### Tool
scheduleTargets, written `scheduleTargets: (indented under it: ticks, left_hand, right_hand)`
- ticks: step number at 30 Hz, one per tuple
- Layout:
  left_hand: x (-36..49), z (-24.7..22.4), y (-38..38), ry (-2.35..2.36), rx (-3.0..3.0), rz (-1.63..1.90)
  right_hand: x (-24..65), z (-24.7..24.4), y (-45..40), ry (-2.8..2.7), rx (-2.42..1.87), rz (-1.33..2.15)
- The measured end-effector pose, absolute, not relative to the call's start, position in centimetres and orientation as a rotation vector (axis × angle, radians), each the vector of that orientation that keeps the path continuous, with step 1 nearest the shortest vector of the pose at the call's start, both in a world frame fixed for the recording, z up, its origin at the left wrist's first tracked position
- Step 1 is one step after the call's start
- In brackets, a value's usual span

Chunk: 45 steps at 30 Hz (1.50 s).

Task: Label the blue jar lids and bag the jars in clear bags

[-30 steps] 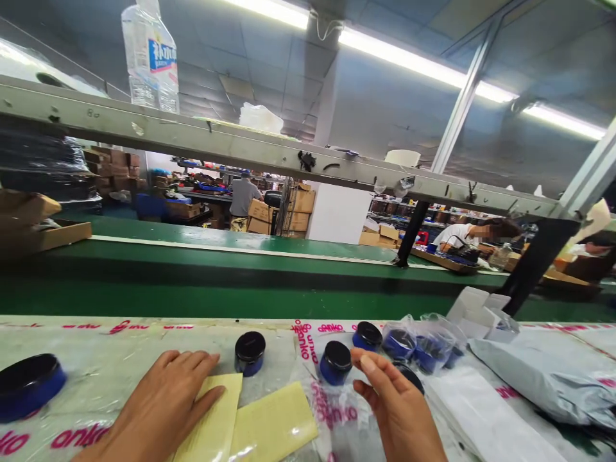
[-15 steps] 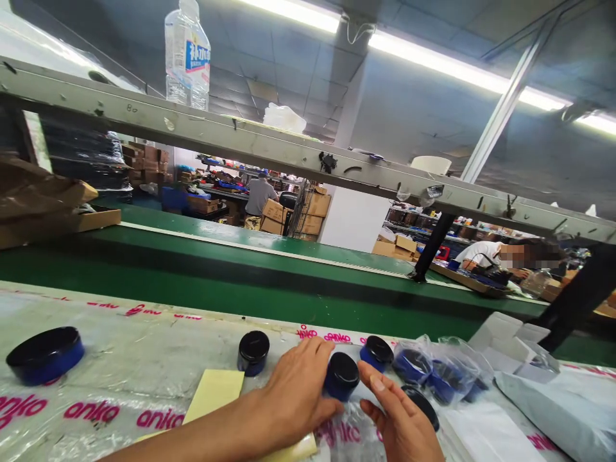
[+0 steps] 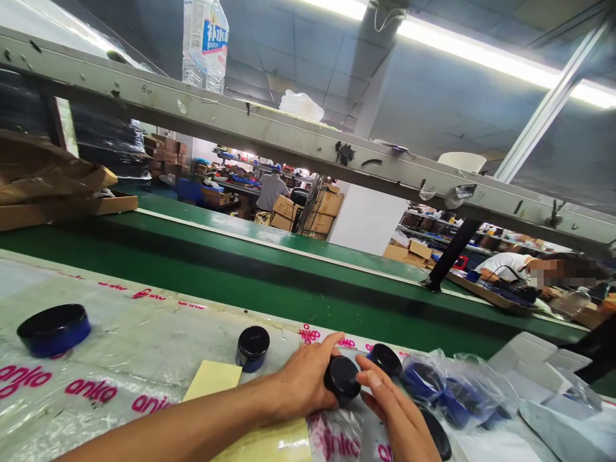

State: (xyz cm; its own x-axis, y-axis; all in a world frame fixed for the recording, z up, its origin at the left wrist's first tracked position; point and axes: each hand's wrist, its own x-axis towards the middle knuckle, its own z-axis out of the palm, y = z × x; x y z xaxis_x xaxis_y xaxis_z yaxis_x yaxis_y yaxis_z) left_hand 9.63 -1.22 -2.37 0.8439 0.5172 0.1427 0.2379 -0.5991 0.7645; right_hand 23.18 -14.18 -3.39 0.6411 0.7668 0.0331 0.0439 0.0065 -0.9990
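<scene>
A small round jar with a black lid [image 3: 342,379] is between my hands above the plastic-covered table [image 3: 158,333]. My left hand [image 3: 308,377] grips its left side, fingers behind and thumb in front. My right hand [image 3: 392,407] is at the jar's right side, fingers extended and apart, the fingertips beside the lid. A similar jar [image 3: 253,348] stands left of my left hand, and another [image 3: 385,360] is just behind my right hand. A yellow sheet [image 3: 269,443] lies under my left forearm.
A wide black-and-blue round container [image 3: 54,330] sits at far left. Bagged blue containers [image 3: 457,391], an open white box [image 3: 539,366] and a grey-white bag [image 3: 563,430] are at right. Beyond runs a green conveyor [image 3: 231,269] under a metal beam [image 3: 269,138]. People are in the background.
The camera view has shifted and tilted slightly. The jar in my left hand has tipped, so its lid faces more toward me. My right hand stays beside it.
</scene>
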Motion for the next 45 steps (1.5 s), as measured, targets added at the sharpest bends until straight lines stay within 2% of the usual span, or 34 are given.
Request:
scheduleTargets:
  ticks: [19, 45]
  left_hand:
    - [9.8, -3.7, -1.7, 0.559, 2.311, 0.501]
    - [9.6, -4.5, -1.8, 0.447, 2.380, 0.595]
  right_hand:
    - [22.2, -5.0, -13.4, -0.655, -1.335, 0.729]
    - [22.4, -5.5, -13.7, -0.668, -1.384, 0.692]
